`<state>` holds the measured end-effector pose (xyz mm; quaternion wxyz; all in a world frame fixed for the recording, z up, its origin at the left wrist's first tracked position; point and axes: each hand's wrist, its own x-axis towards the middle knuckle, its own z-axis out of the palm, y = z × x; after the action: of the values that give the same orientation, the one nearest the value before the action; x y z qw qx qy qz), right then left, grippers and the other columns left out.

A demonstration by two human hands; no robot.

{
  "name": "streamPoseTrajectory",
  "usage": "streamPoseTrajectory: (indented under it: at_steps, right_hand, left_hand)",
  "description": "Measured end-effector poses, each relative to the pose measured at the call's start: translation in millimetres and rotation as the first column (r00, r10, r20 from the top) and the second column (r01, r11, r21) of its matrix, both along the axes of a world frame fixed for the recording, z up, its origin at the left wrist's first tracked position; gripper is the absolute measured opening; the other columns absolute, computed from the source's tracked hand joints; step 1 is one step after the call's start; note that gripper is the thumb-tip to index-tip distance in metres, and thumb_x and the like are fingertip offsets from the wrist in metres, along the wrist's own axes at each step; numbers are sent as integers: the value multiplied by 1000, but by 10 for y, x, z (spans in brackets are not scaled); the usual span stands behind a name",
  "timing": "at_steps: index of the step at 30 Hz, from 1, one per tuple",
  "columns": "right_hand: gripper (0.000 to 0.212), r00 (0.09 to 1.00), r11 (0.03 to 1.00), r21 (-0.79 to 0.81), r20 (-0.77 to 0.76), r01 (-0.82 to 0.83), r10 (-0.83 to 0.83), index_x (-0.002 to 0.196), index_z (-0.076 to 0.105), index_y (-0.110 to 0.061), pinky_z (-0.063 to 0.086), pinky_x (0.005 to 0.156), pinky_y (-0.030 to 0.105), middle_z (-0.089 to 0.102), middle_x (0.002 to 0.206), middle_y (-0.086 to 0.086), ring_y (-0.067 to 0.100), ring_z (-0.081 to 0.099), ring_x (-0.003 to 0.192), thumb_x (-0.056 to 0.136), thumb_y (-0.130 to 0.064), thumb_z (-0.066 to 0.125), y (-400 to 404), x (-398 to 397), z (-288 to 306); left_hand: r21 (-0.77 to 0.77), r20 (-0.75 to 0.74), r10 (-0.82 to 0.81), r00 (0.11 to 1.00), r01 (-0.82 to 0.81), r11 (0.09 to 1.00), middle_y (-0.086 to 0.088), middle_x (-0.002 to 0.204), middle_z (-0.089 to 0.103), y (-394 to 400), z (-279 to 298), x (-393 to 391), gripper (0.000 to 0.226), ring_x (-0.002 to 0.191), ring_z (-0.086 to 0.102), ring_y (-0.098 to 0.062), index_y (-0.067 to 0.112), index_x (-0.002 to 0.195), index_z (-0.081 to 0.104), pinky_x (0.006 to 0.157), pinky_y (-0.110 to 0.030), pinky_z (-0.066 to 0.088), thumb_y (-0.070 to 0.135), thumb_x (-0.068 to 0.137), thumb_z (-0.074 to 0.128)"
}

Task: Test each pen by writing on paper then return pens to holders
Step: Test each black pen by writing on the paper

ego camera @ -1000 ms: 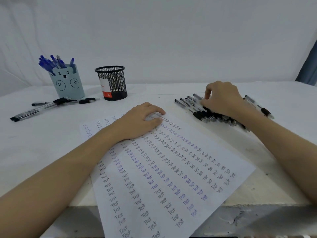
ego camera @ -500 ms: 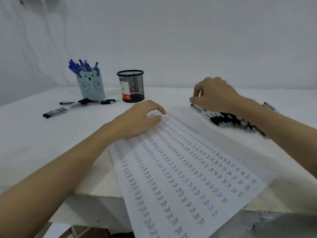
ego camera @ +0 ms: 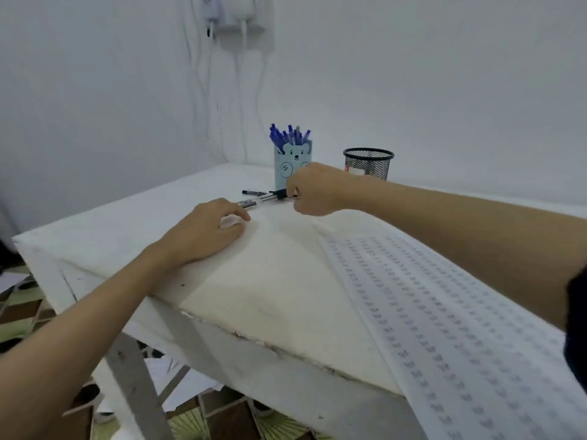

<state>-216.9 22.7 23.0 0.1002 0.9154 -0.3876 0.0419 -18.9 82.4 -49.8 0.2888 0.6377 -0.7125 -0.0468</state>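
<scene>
Several loose black pens (ego camera: 254, 198) lie on the white table (ego camera: 270, 281) in front of a light-blue bear holder (ego camera: 290, 166) full of blue pens (ego camera: 290, 136). My right hand (ego camera: 313, 190) reaches across to them, and its curled fingers pinch the black end of one pen (ego camera: 279, 194). My left hand (ego camera: 206, 230) rests on the table with relaxed fingers, its fingertips just short of the nearest pen. A black mesh holder (ego camera: 368, 163) stands right of the bear holder. The written-on paper (ego camera: 444, 312) lies at the right, under my right forearm.
The table's near-left corner and front edge (ego camera: 254, 338) are close below my left forearm. Below them are table legs, loose sheets and a patterned floor (ego camera: 222, 420). A wall socket with hanging cables (ego camera: 235, 27) is behind the holders.
The view has swung left. My right hand left the pen pile on the right and crossed to the loose pens by the bear holder. My left hand slid off the paper onto bare table.
</scene>
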Motion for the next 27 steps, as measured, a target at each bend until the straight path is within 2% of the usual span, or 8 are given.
streamPoseTrajectory:
  at_steps: [3, 7, 14, 19, 24, 27]
  right_hand:
    - [33, 1000, 1000, -21, -17, -17, 16, 120, 51, -4, 44, 81, 34, 52, 120, 11, 28, 43, 115, 88, -7, 43, -100, 287, -160]
    - [31, 1000, 990, -138, -21, -25, 22, 117, 50, -5, 33, 77, 31, 51, 119, 10, 26, 40, 115, 87, -5, 44, -257, 510, -318]
    - [31, 996, 950, -298, -45, -92, 82, 121, 49, -7, 37, 88, 34, 52, 119, 9, 25, 40, 116, 90, -6, 46, -445, 662, -486]
    - [24, 997, 972, -223, 3, -77, 79, 113, 48, -7, 36, 75, 31, 55, 112, 8, 24, 43, 109, 90, -4, 48, -473, 700, -477]
    - [23, 990, 959, -253, -95, -129, 108, 112, 53, -7, 38, 76, 32, 57, 110, 9, 24, 45, 107, 90, -5, 49, -463, 670, -468]
    - [20, 994, 965, -242, -50, -103, 94, 108, 55, -6, 34, 71, 30, 58, 106, 10, 25, 47, 97, 89, -3, 49, -448, 569, -397]
  left_hand:
    - [-15, 12, 57, 998, -57, 998, 5, 114, 57, 10, -55, 177, 15, 108, 52, -15, 30, 103, 62, 89, -25, 36, 24, 91, 55]
    - [-24, 12, 95, 995, -94, 995, 6, 116, 56, -10, -93, 207, 17, 108, 52, -15, 26, 105, 62, 97, -34, 39, 26, 92, 52]
    - [-19, 57, 111, 992, -110, 994, 4, 118, 55, -43, -102, 216, 22, 108, 51, -17, 25, 111, 61, 97, -38, 38, 27, 93, 49]
    - [-16, 52, 111, 993, -110, 994, 7, 115, 53, -47, -115, 233, 22, 107, 50, -16, 26, 111, 60, 96, -37, 38, 29, 93, 48]
    - [-7, 51, 119, 992, -119, 993, 7, 115, 53, -37, -103, 216, 23, 106, 49, -15, 26, 112, 60, 96, -36, 38, 29, 93, 47]
    - [-4, 57, 115, 992, -115, 993, 6, 114, 53, -33, -100, 214, 23, 106, 49, -16, 26, 111, 60, 97, -38, 37, 28, 93, 47]
